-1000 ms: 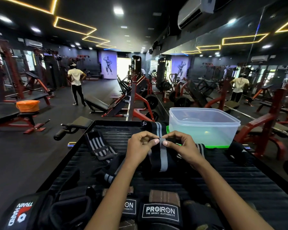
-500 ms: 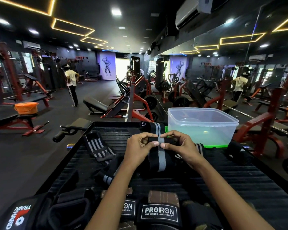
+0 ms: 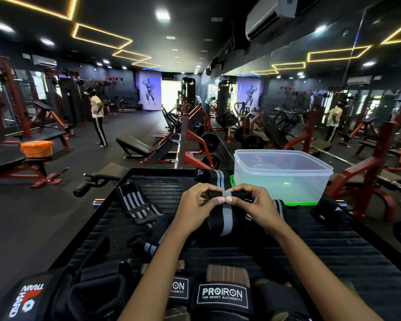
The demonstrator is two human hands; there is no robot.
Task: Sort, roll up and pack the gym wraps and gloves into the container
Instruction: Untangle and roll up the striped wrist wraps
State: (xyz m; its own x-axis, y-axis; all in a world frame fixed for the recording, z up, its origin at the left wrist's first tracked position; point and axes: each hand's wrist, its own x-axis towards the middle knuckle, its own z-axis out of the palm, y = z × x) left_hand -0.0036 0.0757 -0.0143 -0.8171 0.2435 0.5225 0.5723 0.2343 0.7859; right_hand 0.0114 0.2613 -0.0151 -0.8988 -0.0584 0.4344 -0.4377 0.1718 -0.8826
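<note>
Fingers of both hands are pinched on the half-rolled wrap over the desk, so it'd probably get unrolled if that pinch is loosened.

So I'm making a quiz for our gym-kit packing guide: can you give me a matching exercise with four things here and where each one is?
Things:
1. black wrap with grey stripe
2. clear plastic container
3. PROIRON glove
4. orange bucket

Places:
A. on a bench far left
B. pinched by both hands
C. nearest edge of the black tray
D. far right of the tray, on a green lid

Pairs: 1-B, 2-D, 3-C, 4-A
</note>
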